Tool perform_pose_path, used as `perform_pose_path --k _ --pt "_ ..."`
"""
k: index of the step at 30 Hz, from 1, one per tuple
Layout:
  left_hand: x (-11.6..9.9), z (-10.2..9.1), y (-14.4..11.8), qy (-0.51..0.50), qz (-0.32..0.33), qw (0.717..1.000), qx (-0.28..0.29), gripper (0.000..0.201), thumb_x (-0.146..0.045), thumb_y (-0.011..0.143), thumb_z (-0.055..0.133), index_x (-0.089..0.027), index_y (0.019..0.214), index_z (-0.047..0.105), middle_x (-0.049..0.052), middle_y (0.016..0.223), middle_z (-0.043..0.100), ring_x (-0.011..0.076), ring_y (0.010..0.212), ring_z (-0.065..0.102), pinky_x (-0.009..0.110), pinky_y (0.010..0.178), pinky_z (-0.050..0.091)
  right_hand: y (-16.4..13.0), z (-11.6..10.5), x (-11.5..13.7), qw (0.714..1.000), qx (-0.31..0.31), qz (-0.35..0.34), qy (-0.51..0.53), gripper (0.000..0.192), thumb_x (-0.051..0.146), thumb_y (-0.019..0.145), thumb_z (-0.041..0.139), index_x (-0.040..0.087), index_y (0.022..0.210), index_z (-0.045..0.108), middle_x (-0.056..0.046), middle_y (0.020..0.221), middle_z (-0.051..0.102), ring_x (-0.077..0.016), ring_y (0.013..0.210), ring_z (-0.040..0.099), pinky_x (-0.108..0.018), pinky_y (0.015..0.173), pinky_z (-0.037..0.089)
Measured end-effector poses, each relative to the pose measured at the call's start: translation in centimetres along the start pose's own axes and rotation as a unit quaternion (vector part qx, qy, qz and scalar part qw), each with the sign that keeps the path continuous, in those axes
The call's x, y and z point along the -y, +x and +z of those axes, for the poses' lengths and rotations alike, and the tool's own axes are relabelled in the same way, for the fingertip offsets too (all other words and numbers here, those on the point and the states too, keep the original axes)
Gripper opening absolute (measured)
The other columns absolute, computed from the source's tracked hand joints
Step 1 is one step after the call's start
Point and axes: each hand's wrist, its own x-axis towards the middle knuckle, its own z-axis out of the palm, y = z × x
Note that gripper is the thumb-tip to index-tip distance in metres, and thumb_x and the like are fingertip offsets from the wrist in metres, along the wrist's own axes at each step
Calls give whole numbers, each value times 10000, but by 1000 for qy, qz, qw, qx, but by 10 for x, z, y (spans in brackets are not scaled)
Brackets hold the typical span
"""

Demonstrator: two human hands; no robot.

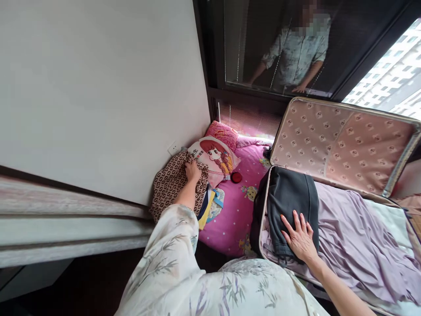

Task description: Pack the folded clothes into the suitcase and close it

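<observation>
My left hand [192, 170] reaches out to a brown patterned cloth [169, 184] heaped against the wall, fingers closed on its upper edge. My right hand [300, 237] lies flat, fingers spread, on a dark folded garment [289, 193] inside an open suitcase [345, 145]. A lilac garment [355, 237] lies spread in the suitcase beside the dark one. My sleeves are pale with a bamboo-leaf print.
The suitcase sits on a pink dotted bedspread [237, 206]. A cartoon-girl pillow [215, 158], a pink cushion [223, 133], a small red round object [236, 177] and folded yellow-blue clothes [210, 204] lie nearby. A white wall stands on the left. The dark window reflects a person [296, 52].
</observation>
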Motion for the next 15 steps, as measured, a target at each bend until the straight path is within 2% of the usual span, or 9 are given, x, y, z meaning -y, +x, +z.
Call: perform_pose_path --k 3,7,11,15 --pt "24 -23 5 5 -43 999 0 451 -108 813 682 -134 1258 619 181 1236 674 312 1171 667 449 1043 510 0 4 -1 1000 -6 1 8 545 441 1007 420 391 1541 509 -68 1728 242 -362 1597 131 -596 1205 213" --pt "58 -56 -12 -57 -37 996 -55 407 -132 770 660 -170 1175 640 123 1175 725 254 1142 688 371 1056 508 0 5 -2 1000 -17 -1 16 523 452 1001 406 362 1481 593 -84 1716 264 -348 1601 121 -585 1201 230" --pt "80 -95 -52 -121 -8 985 -126 354 -175 674 641 -213 1026 641 74 1091 731 250 1084 698 382 1003 547 1 6 -3 1000 -14 3 17 537 460 980 406 361 1470 602 -77 1700 294 -351 1599 119 -598 1191 245" --pt "85 -154 -103 -163 48 970 -173 307 -265 601 589 -234 905 609 20 921 711 245 940 696 382 903 570 7 2 -10 999 9 -2 31 568 487 970 364 361 1477 590 -95 1674 340 -393 1580 166 -625 1158 287"
